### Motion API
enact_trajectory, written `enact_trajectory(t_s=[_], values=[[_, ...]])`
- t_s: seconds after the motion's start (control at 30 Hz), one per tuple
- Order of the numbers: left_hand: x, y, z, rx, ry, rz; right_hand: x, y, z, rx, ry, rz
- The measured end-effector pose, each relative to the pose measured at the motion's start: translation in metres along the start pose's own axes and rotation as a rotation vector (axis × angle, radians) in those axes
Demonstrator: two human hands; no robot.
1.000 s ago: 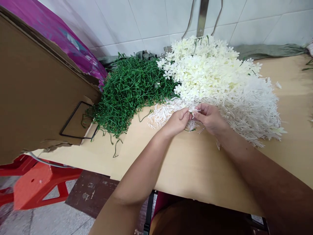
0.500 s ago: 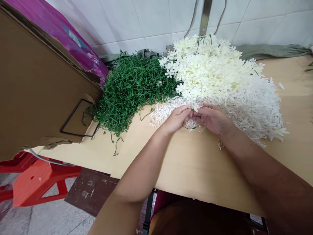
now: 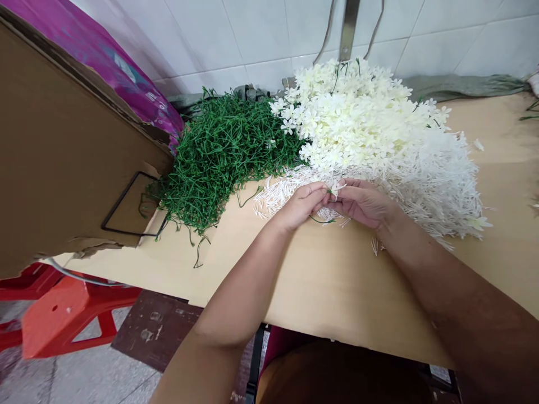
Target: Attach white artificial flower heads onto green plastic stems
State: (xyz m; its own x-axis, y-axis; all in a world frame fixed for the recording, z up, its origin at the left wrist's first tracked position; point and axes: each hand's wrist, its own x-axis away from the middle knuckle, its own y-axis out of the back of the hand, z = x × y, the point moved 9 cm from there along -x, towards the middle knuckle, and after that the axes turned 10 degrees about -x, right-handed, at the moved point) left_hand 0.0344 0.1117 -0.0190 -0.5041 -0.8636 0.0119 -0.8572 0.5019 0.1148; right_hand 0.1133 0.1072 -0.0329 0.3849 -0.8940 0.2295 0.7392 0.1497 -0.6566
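My left hand (image 3: 306, 203) is closed in a pinch on a green plastic stem (image 3: 322, 221), whose tail shows below the fingers. Close against it, my right hand (image 3: 365, 201) pinches a small white artificial flower (image 3: 336, 189) at the stem's tip. The fingertips of both hands nearly meet, and they partly hide where flower and stem join. Right behind the hands lie loose white sticks (image 3: 281, 193), like flower stamens. A heap of cream-white flowers (image 3: 357, 120) rises beyond them, and a tangled pile of green stems (image 3: 231, 148) lies to the left.
On the left stands a cardboard box (image 3: 76, 140) with a purple bag (image 3: 126, 67) behind it. A black wire frame (image 3: 122, 205) leans at the box. White sticks (image 3: 446, 185) spread right of the hands on the table (image 3: 337, 286). Red stools (image 3: 63, 314) stand below at left.
My right hand has rolled over and its fingers have stretched out beside the flower. The stem's tail now shows further left below my left hand. The piles look the same.
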Motion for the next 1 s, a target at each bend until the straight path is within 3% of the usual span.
enact_trajectory(t_s=[0.7,1.0], values=[[0.004,-0.008,-0.005,-0.015,0.030,0.049,-0.003,0.011,-0.005,0.048,-0.037,-0.048],[0.000,0.000,-0.004,-0.125,0.037,-0.059,-0.006,0.011,-0.002,0.042,-0.002,-0.137]])
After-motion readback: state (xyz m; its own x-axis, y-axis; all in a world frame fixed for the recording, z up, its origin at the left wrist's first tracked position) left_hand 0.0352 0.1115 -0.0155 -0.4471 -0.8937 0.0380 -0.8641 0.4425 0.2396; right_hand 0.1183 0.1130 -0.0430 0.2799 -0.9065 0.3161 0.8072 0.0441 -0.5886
